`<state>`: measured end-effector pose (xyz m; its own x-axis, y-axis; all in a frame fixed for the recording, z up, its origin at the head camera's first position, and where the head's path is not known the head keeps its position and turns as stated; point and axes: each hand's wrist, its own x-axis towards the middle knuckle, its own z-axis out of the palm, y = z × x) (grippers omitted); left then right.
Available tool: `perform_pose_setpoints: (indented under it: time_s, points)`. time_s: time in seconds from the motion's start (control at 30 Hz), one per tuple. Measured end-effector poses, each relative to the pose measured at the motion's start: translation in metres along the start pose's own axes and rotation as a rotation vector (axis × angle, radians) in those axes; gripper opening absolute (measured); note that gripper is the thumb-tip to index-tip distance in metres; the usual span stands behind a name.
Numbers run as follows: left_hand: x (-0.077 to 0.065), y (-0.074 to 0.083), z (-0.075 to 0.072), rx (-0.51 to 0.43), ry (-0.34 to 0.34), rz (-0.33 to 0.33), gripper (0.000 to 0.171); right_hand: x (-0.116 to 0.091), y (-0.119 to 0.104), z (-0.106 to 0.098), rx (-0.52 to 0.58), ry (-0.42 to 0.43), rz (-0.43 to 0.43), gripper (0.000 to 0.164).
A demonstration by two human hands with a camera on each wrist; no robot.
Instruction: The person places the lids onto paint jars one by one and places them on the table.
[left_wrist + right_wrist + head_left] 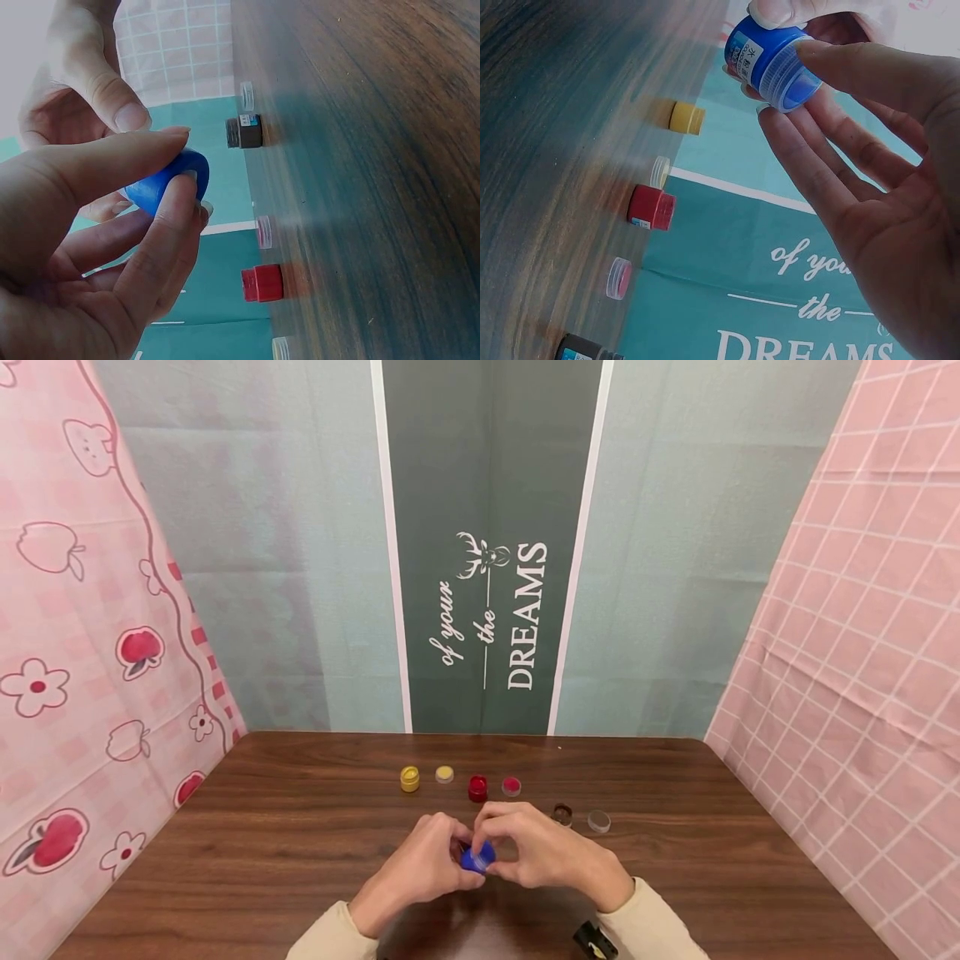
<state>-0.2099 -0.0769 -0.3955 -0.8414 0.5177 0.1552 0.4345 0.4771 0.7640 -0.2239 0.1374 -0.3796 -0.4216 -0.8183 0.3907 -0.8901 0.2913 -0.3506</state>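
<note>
My left hand (pixel 427 860) grips a small blue paint jar (pixel 759 56) by its body, with a white label showing in the right wrist view. The jar is tilted, held above the table in front of me. On its clear ribbed lid (pixel 784 79), which is still on the jar, my right hand (pixel 536 847) has its thumb on one side and a fingertip on the other. Beyond the hands stand an uncapped yellow jar (pixel 409 779), an uncapped red jar (pixel 477 789) and an uncapped dark brown or black jar (pixel 247 131).
Beside the jars lie their lids: a yellow-stained lid (pixel 445 774), a red-stained lid (pixel 512 787) and a dark-stained lid (pixel 599 821). The brown wooden table (pixel 247 843) ends at a hanging cloth (pixel 487 485). A black strap-like object (pixel 595 941) sits by my right sleeve.
</note>
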Motion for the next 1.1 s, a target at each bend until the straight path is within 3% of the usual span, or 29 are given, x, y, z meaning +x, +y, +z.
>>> perform_pose_setpoints:
  time_s: [0.33,0.57,1.1]
  points:
    - [0.0002,0.0005,0.0007,0.01,0.009,0.002,0.016,-0.001,-0.0031,0.0011,0.117,-0.023,0.097,0.017]
    - [-0.0004,0.0012,0.0004,0.004,0.012,0.001,0.017,-0.0003,-0.0037,0.0012,0.095,-0.023,0.173,0.015]
    - [-0.0008,0.0008,-0.0006,0.012,0.007,-0.004,0.019,0.0001,-0.0001,0.0006,0.063,0.004,0.092,0.022]
